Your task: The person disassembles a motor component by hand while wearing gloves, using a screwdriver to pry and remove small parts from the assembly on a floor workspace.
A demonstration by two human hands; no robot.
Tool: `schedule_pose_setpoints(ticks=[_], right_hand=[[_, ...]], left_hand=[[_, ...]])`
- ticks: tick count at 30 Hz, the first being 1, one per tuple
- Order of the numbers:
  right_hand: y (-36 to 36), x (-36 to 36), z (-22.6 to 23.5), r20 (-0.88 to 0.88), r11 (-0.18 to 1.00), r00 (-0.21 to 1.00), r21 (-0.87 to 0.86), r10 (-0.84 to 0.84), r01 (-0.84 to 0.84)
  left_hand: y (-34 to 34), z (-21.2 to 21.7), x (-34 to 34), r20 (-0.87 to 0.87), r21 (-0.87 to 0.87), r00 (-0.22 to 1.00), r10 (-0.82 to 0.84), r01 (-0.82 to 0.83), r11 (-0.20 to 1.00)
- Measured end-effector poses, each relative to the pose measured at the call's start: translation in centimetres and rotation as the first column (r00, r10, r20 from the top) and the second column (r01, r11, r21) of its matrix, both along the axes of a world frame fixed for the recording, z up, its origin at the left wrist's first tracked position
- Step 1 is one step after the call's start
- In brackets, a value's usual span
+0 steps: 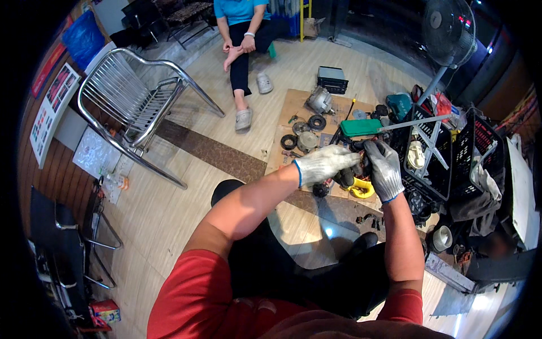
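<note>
Both my hands wear white knit gloves with blue cuffs and grey-black palms. My left hand (327,164) reaches in from the left with its fingers closed and bent toward the right hand. Close beside it, my right hand (384,168) has its fingers curled downward. A small dark part shows between them, too hidden to name. Just below the hands lies a yellow curved object (362,189). Beyond them are a green case (361,127), a round metal part (307,141) and black rings (317,122), all on a flattened cardboard sheet (280,120).
A silver motor-like housing (320,100) and a black boxy unit (332,79) stand farther off. Black crates (477,148) full of parts crowd the right, near a standing fan (449,34). A metal chair (138,104) is at left. Another person (243,39) sits ahead, hands at one foot.
</note>
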State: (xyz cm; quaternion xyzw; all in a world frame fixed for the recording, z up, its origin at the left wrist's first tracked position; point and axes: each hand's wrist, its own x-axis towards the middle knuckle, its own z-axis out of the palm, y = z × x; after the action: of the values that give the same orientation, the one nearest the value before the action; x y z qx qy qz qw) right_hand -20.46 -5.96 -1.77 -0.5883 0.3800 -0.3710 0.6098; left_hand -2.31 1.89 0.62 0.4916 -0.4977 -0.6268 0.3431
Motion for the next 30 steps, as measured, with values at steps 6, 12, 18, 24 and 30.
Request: schedule_pose_setpoints(ticks=[6, 12, 18, 24, 30], right_hand=[[-0.1, 0.3, -0.3, 0.030, 0.999, 0.999, 0.024, 0.041, -0.042], [-0.5, 0.3, -1.4, -0.238, 0.982, 0.958, -0.133, -0.161, 0.132], [-0.3, 0.9, -1.3, -0.296, 0.909, 0.938, -0.415, -0.178, 0.042], [-0.2, 0.1, -0.9, -0.278, 0.934, 0.948, -0.355, -0.154, 0.048], [-0.5, -0.1, -0.7, -0.426, 0.701, 0.881, -0.693, -0.205, -0.171]], left_hand=[[-1.2, -3.3, 0.7, 0.008, -0.082, 0.999, -0.033, 0.034, 0.996], [-1.6, -2.7, -1.1, 0.680, -0.474, 0.673, 0.291, 0.102, 0.874], [-1.9, -6.4, -0.8, 0.484, -0.874, 0.512, 0.709, 0.323, 0.363], [-2.0, -4.6, -1.5, 0.580, -0.753, 0.556, 0.596, 0.087, 0.652], [-2.1, -6.2, -0.1, 0.490, -0.869, 0.530, 0.692, 0.226, 0.441]])
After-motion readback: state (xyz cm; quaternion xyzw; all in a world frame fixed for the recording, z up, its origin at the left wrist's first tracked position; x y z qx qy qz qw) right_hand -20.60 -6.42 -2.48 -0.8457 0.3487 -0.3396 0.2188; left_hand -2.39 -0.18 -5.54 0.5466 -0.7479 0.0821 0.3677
